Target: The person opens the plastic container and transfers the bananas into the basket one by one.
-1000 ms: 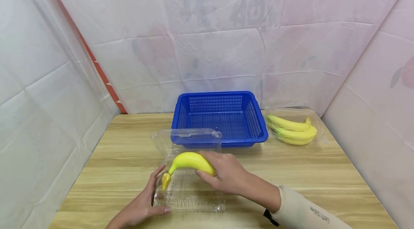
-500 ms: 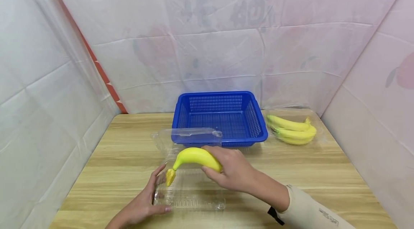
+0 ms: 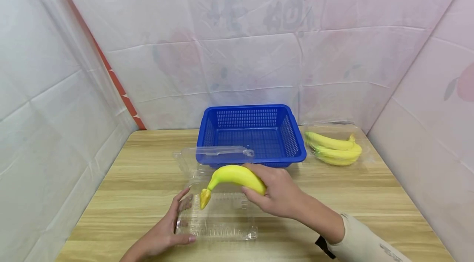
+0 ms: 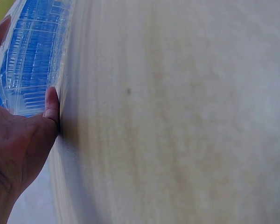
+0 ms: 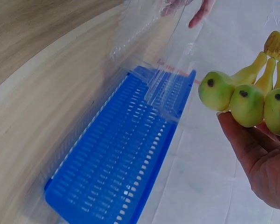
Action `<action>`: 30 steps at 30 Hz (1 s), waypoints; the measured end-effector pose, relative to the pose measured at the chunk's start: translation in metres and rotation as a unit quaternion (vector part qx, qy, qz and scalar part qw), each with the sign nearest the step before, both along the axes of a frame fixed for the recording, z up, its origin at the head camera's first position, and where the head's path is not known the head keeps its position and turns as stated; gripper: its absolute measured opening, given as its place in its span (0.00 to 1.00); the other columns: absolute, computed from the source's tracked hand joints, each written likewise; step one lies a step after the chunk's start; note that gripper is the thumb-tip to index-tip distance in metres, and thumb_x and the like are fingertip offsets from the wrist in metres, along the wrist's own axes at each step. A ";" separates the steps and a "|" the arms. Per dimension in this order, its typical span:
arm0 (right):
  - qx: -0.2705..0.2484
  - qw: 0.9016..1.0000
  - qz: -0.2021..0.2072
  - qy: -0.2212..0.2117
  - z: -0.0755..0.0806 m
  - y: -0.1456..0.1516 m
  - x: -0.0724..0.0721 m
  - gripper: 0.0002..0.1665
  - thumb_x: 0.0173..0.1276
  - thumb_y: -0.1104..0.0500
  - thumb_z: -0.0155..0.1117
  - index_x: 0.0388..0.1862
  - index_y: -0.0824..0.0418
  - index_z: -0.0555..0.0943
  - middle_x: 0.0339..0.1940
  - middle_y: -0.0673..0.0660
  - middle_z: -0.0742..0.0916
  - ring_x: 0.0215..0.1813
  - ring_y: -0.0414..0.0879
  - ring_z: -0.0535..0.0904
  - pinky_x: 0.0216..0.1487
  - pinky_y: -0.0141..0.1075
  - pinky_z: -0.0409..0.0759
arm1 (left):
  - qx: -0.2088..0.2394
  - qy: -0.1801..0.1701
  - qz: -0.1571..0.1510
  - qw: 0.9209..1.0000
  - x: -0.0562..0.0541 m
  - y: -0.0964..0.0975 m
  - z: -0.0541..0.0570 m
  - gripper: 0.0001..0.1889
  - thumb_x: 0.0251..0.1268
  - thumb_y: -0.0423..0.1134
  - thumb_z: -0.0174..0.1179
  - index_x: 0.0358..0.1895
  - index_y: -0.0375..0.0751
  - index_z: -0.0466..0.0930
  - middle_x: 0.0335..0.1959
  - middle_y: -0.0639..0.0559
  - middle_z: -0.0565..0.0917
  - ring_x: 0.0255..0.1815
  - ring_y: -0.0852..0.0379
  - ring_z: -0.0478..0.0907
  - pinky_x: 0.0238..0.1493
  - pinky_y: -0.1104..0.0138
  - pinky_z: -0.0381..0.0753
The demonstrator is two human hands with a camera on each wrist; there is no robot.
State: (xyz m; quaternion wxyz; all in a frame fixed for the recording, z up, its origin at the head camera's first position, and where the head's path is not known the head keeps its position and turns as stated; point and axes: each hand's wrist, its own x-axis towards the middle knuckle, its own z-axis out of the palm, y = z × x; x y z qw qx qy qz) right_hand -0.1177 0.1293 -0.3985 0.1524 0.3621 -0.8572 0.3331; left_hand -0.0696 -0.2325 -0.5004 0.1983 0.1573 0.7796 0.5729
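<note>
My right hand (image 3: 279,191) grips a bunch of bananas (image 3: 237,175), held above the open clear plastic clamshell container (image 3: 226,233). The stem end points left and down. In the right wrist view, three greenish banana tips (image 5: 245,105) face the camera, with fingers beneath them. My left hand (image 3: 163,231) holds the left end of the container, thumb at its front corner and fingers at the back. In the left wrist view, the thumb (image 4: 51,105) lies along the container's side (image 4: 35,56). The raised lid (image 3: 218,153) overlaps the basket in the head view.
A blue perforated basket (image 3: 252,107) stands behind the container on the wooden table (image 3: 129,179). To its right sits another clear container with bananas (image 3: 337,151) inside. White printed sheets (image 3: 244,60) enclose the back and both sides.
My right hand has moved right and slightly away toward the basket, carrying the bananas with it. The left hand and the container have stayed in place.
</note>
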 end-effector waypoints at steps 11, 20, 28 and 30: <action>-0.027 0.999 -0.021 -0.008 0.006 0.018 0.000 0.26 0.68 0.56 0.75 0.65 0.52 0.83 0.32 0.41 0.84 0.25 0.27 0.70 0.24 0.23 0.74 | -0.011 0.005 -0.007 1.000 0.001 0.000 0.001 0.64 0.64 0.36 0.75 0.88 0.58 0.30 0.87 0.24 0.42 0.85 0.18 0.43 0.72 0.32 0.73; -0.041 0.998 -0.035 -0.011 0.010 0.033 -0.005 0.24 0.69 0.58 0.74 0.64 0.52 0.83 0.32 0.42 0.84 0.26 0.29 0.71 0.24 0.27 0.75 | -0.015 0.013 -0.007 1.000 0.001 0.000 0.001 0.64 0.64 0.36 0.75 0.88 0.58 0.29 0.88 0.26 0.43 0.85 0.18 0.44 0.70 0.34 0.77; -0.052 0.997 -0.047 -0.032 0.015 0.043 -0.006 0.24 0.70 0.58 0.73 0.64 0.55 0.83 0.32 0.45 0.86 0.25 0.29 0.73 0.22 0.28 0.77 | -0.009 0.008 -0.008 1.000 0.000 0.000 -0.002 0.64 0.65 0.36 0.75 0.88 0.58 0.29 0.87 0.24 0.42 0.85 0.17 0.43 0.71 0.28 0.71; -0.053 0.997 -0.048 -0.039 0.017 0.045 -0.006 0.24 0.71 0.58 0.73 0.64 0.55 0.83 0.32 0.46 0.86 0.25 0.29 0.73 0.22 0.28 0.77 | -0.008 0.010 -0.010 1.000 0.000 0.000 -0.002 0.64 0.65 0.36 0.75 0.88 0.58 0.29 0.87 0.23 0.42 0.85 0.16 0.42 0.71 0.27 0.71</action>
